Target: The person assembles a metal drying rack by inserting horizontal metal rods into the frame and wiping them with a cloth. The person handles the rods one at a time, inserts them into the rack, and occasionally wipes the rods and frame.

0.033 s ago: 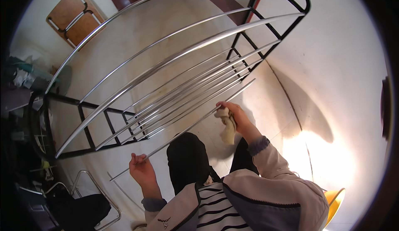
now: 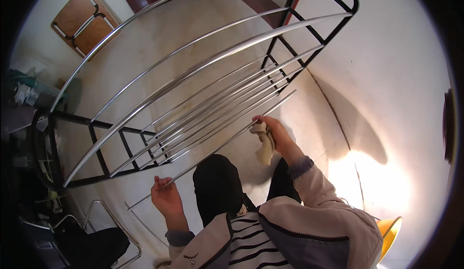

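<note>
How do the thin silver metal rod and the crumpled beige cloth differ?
The thin silver rod is long and straight; the crumpled beige cloth is shorter and limp. The rod slants between the left hand and right hand; the cloth hangs from the right hand alone. The right hand holds both.

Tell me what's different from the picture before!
Nothing visibly changed. The left hand and right hand are still on the thin, straight silver metal rod; the crumpled cream cloth is still in the right hand. The black-and-silver metal rack stays beyond them.
</note>
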Available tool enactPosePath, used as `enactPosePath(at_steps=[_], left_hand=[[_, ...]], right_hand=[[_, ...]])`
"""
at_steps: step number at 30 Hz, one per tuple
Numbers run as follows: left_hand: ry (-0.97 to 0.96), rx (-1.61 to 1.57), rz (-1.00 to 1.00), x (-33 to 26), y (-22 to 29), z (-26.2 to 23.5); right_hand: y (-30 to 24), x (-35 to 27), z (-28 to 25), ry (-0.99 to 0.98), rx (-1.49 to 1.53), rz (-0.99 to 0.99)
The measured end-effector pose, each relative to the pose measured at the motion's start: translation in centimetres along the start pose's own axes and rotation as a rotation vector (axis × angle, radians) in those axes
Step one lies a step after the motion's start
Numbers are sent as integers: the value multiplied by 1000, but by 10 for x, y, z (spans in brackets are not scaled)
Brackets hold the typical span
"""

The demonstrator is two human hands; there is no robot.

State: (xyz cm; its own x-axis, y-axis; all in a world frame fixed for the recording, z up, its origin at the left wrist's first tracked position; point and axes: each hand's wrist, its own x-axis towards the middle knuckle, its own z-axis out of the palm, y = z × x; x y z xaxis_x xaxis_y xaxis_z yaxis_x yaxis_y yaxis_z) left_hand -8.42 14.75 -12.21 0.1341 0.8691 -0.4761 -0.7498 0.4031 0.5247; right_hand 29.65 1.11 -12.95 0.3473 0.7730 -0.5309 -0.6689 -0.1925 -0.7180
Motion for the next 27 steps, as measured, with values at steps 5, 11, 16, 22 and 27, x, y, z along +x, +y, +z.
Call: enactPosePath(at_steps=[5, 11, 16, 22, 27], left_hand=[[36, 115, -129, 5, -22, -3], [-108, 135, -307, 27, -51, -45], [-128, 264, -271, 50, -85, -54], [-99, 296, -287, 78, -104, -62], [-60, 406, -302, 91, -101, -70]], right_hand=[[6, 19, -41, 162, 54, 43], [12, 56, -71, 234, -18, 23], [4, 99, -73, 168, -73, -5], [11, 156, -73, 192, -86, -9], [22, 167, -81, 233, -149, -115]])
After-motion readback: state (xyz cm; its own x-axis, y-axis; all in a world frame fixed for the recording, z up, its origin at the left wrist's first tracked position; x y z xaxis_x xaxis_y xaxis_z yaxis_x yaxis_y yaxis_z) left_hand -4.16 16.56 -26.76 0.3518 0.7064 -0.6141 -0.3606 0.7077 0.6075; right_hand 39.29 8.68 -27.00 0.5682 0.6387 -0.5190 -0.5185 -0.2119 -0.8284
